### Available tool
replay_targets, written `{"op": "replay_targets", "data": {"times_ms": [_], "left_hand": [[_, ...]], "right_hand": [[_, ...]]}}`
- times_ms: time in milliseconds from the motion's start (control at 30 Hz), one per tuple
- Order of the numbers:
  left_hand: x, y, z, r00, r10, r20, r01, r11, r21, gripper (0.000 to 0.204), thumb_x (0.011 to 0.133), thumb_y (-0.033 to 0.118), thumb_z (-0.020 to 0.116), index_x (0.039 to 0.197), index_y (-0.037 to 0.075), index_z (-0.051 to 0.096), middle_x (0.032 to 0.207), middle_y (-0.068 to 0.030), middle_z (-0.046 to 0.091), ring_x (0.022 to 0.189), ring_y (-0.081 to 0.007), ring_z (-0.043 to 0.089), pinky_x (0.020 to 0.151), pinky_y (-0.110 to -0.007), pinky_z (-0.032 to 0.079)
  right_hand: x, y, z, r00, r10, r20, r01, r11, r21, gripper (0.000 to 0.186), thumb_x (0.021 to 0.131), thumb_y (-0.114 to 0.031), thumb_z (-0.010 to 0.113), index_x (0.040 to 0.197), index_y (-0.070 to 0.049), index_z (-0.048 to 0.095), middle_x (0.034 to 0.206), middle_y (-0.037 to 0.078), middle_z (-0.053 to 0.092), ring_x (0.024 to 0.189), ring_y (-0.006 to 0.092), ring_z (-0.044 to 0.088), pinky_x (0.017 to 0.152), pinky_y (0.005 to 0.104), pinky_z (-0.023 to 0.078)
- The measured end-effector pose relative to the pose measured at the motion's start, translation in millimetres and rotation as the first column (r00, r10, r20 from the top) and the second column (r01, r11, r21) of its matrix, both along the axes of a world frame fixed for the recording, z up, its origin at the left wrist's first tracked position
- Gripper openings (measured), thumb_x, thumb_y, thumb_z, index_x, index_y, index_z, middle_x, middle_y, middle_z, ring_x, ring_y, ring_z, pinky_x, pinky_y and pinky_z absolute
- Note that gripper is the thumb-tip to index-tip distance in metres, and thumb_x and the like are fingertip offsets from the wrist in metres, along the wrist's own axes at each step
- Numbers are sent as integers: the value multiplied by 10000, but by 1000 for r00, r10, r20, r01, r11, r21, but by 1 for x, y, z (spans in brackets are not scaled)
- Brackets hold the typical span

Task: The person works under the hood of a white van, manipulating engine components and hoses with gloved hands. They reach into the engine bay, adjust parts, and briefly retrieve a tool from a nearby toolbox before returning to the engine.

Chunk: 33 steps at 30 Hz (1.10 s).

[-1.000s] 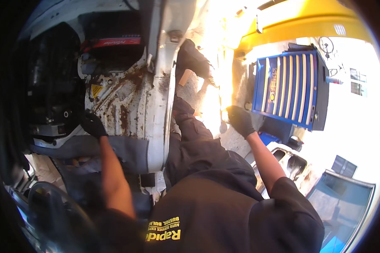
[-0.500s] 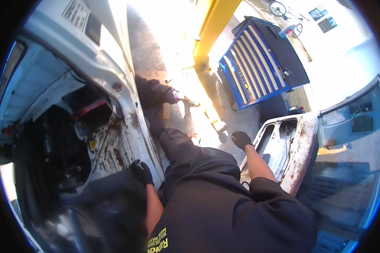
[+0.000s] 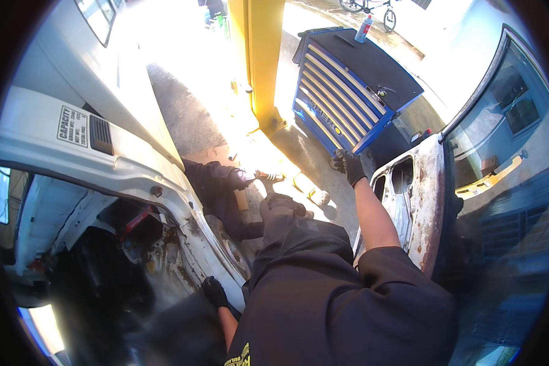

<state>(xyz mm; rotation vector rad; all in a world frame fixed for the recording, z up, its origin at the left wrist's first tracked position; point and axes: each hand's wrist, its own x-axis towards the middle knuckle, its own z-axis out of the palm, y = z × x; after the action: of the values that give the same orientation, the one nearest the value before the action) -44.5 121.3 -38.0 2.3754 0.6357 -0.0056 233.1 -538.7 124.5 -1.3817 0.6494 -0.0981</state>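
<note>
My left hand (image 3: 215, 293), in a black glove, rests at the inner edge of the worn white door frame (image 3: 210, 247), by the dark seat area. Its fingers look loosely spread, with no object visible in them. My right hand (image 3: 348, 166), also gloved in black, is stretched forward over the floor, between the blue tool chest (image 3: 341, 97) and the open white vehicle door (image 3: 430, 201). The right fingers are curled in; whatever they may hold is hidden. Rust and chipped paint mark both the door and the frame.
A person in dark clothes (image 3: 216, 189) crouches low beside the vehicle, close to my legs. Beyond stands a yellow lift post (image 3: 259, 67), with a lift arm (image 3: 302, 183) along the floor. A spray can (image 3: 363, 29) stands on the tool chest.
My right hand has moved forward and up, its arm now more extended. My left hand is lower in view, still by the door frame. The whole view has shifted with my head.
</note>
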Motion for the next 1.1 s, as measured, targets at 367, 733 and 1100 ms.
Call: {"op": "replay_targets", "data": {"times_ms": [367, 733, 1100], "left_hand": [[67, -62, 21, 980, 163, 118, -187, 952, 243, 339, 1087, 270, 521, 1058, 36, 765, 1045, -189, 739, 990, -400, 702, 891, -493, 557], [250, -174, 110, 990, -138, -8, 137, 973, 187, 211, 1033, 148, 585, 1033, 64, 779, 1039, -133, 777, 977, -353, 740, 870, -441, 589], [612, -385, 144, 632, -717, 293, 755, 655, -29, 234, 949, -37, 558, 1038, 45, 759, 1088, -135, 781, 1074, -314, 753, 973, -399, 574]], "right_hand": [[208, -159, -24, 918, -364, 159, 305, 903, 302, 376, 1039, -377, 741, 1354, -174, 716, 1043, 43, 746, 795, 174, 693, 626, 297, 556], [368, -230, -142, 602, -790, -115, 650, 402, 645, 353, 1041, -295, 709, 1316, -81, 657, 1145, 115, 703, 1103, 290, 683, 924, 404, 659], [353, -180, -125, 563, -801, -204, 740, 378, 557, 482, 935, -563, 792, 1009, -103, 670, 921, 48, 680, 775, 166, 676, 621, 291, 552]]}}
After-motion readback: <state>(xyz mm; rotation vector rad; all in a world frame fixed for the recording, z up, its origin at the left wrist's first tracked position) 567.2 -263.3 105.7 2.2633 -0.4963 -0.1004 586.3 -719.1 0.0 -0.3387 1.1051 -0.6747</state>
